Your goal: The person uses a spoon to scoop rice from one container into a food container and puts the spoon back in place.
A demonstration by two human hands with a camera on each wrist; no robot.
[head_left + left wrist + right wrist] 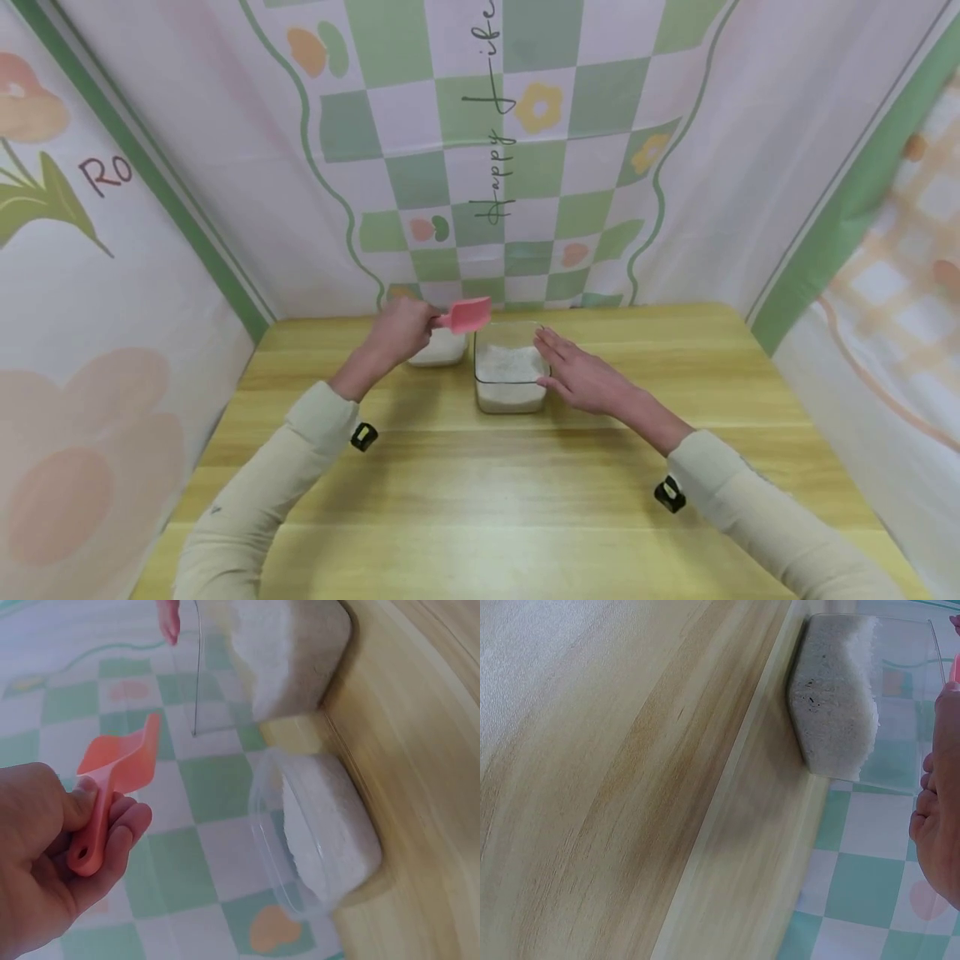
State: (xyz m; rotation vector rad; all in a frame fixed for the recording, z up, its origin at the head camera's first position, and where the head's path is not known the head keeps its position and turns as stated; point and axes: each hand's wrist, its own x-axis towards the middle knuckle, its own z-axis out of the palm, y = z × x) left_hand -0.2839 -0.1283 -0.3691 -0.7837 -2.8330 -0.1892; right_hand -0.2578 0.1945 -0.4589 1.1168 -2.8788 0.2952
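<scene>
My left hand (402, 331) grips a pink scoop (124, 761) by its handle, thumb along the top. In the head view the scoop's bowl is above the gap between two containers; I see nothing inside it. Below that hand is the smaller clear plastic container (330, 825), partly filled with white grains. A larger clear square container (512, 398) with a dark rim stands to its right, also holding white grains (836, 697) that look like rice, heaped unevenly. With fingers fairly straight, my right hand (581, 372) rests against the larger container's right side at the rim.
Both containers stand near the back of a wooden table (480, 517). Behind it hangs a green-and-white checked cloth (472, 183), close to the containers. Printed cloth panels flank the table on both sides.
</scene>
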